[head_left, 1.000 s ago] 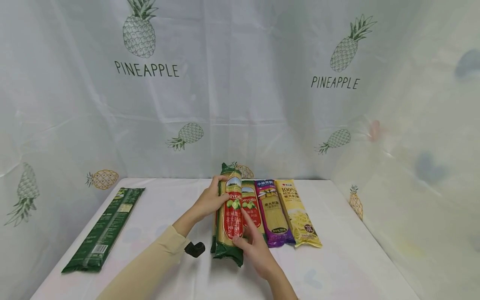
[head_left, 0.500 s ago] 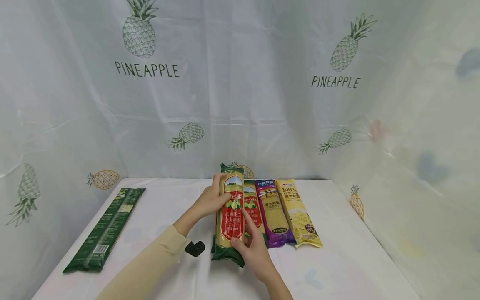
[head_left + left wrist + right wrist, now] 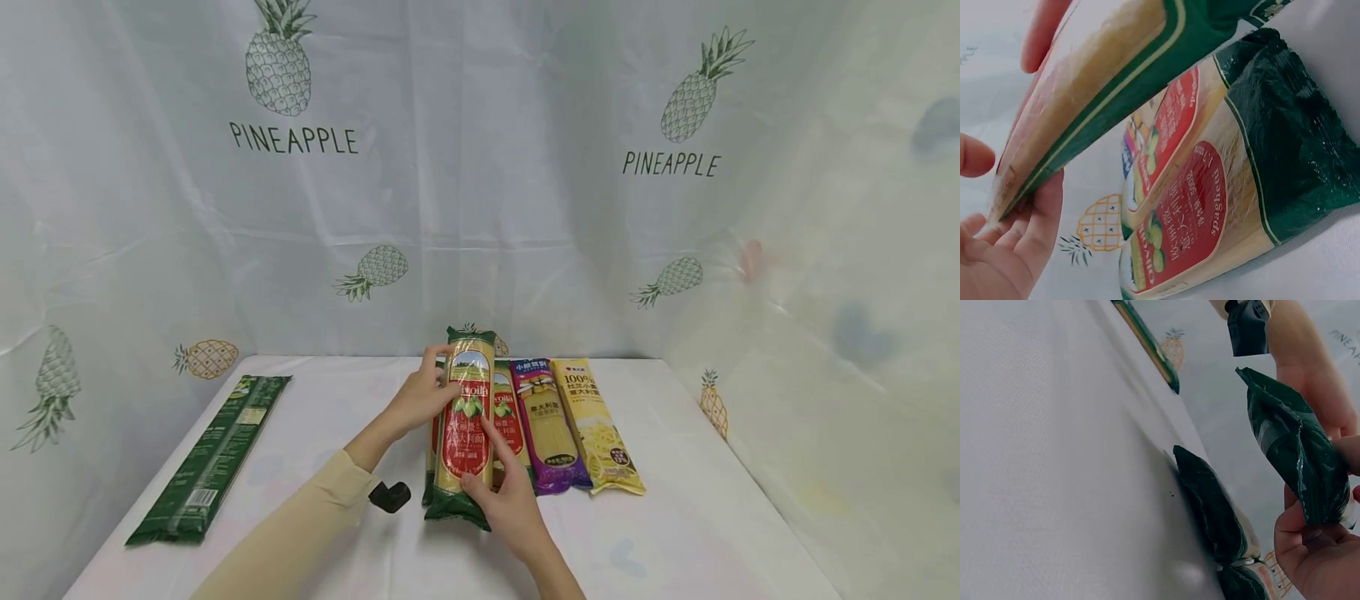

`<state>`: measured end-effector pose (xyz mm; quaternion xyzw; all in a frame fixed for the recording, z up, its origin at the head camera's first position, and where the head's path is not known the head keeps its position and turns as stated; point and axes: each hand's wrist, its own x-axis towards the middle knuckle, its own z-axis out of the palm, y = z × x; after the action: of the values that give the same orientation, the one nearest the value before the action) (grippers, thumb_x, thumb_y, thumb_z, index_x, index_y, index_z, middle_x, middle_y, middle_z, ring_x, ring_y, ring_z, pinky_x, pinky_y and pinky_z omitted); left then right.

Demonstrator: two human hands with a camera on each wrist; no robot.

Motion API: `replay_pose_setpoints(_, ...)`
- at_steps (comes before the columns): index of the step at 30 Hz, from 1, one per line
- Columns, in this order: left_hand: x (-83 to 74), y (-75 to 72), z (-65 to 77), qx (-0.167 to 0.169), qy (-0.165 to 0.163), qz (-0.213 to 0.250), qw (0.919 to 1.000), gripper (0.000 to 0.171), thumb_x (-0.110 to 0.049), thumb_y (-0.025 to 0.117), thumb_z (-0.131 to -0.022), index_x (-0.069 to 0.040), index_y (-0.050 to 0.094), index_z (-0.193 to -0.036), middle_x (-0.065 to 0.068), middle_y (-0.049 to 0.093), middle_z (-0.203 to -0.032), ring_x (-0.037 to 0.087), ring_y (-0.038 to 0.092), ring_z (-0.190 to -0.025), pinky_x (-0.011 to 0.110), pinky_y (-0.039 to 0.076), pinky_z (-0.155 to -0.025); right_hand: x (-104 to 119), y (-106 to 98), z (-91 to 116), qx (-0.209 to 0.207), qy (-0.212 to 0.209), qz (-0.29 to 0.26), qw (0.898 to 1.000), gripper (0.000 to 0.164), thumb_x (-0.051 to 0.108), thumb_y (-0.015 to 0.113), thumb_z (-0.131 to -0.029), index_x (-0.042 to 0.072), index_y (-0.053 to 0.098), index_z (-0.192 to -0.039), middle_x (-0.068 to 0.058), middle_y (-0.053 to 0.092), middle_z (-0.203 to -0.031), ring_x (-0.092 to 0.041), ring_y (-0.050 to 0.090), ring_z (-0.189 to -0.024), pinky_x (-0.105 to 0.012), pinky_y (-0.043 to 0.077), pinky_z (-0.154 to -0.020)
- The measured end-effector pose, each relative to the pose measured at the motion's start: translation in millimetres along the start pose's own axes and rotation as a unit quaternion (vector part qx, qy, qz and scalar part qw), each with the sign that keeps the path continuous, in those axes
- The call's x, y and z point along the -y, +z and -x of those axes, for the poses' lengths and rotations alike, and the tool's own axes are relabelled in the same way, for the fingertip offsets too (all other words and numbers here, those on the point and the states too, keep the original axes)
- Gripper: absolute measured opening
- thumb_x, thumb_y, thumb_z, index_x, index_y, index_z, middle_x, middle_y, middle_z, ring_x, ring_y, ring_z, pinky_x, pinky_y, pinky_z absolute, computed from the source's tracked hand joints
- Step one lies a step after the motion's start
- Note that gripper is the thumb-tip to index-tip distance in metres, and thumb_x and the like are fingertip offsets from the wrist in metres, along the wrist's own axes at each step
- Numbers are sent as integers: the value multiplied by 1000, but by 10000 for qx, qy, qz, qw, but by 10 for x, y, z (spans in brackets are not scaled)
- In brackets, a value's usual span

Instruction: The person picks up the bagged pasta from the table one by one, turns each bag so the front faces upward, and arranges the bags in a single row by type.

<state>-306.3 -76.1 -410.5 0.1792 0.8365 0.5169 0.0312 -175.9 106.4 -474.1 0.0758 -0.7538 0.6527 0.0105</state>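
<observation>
A spaghetti pack with green ends and a red label is raised above the table, its front towards the head camera. My left hand grips its upper left side, thumb on the front. Lower down, my right hand holds the right edge; in the right wrist view its fingers curl under the pack. Two matching spaghetti packs lie side by side beneath; the left wrist view shows the nearer pack and the farther pack. The held pack covers much of them in the head view.
Right of these lie a purple noodle pack and a yellow pasta pack. A green pack lies back side up at the table's left. A small black device sits by the left cuff. A pineapple-print curtain hangs behind.
The held spaghetti pack has turned slightly so its front faces the head camera more squarely, and its top has shifted a little right. Both hands keep their hold; the lying packs stay put.
</observation>
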Motion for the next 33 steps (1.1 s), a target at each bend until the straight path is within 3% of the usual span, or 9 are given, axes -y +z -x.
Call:
replay_pose_setpoints(5, 26, -25, -12, -11, -216, 567, 9982, 71, -17, 62, -104, -25, 22, -163, 10, 74, -114, 22, 74, -92, 50, 60, -86, 11, -17, -2, 39, -62, 11, 10000, 79, 21, 75, -102, 40, 33, -167, -16, 49, -152, -29, 65, -120, -32, 61, -92)
replay_pose_setpoints(12, 82, -48, -23, 79, -408, 1055, 9935, 72, -13, 63, -105, -24, 22, -163, 16, 70, -123, 24, 74, -99, 49, 59, -92, 48, -28, -6, 155, -53, 234, 9996, 79, 26, 75, -102, 39, 31, -167, -15, 48, -158, -26, 66, -117, -28, 60, -90)
replay_pose_setpoints(18, 176, -90, -34, 101, -602, 1609, 9851, 70, -8, 61, -106, -22, 21, -162, 23, 65, -136, 26, 74, -105, 40, 61, -88, 77, -54, -16, 348, 193, 380, 9985, 81, 31, 74, -102, 37, 28, -169, -15, 53, -149, -25, 63, -110, -35, 57, -90)
replay_pose_setpoints(23, 217, -159, -17, 66, -640, 1712, 9831, 71, -8, 59, -107, -26, 20, -164, 25, 62, -139, 28, 74, -104, 41, 62, -85, 75, -61, -25, 537, 476, 145, 9973, 85, 27, 76, -101, 33, 27, -170, -18, 54, -142, -26, 61, -105, -37, 56, -86)
replay_pose_setpoints(29, 275, -272, 13, 31, -702, 1766, 9818, 72, -9, 58, -108, -25, 19, -166, 25, 64, -136, 26, 74, -101, 41, 61, -85, 57, -41, -54, 597, 649, -89, 9961, 81, 21, 78, -99, 29, 36, -168, -15, 56, -124, -22, 58, -92, -35, 56, -80)
replay_pose_setpoints(33, 316, -353, 38, 16, -671, 1751, 9823, 69, -8, 56, -109, -22, 19, -167, 25, 65, -135, 24, 74, -102, 41, 60, -87, 81, -2, -93, 741, 670, -109, 9949, 80, 20, 78, -99, 30, 38, -167, -15, 60, -127, -23, 63, -96, -35, 59, -83)
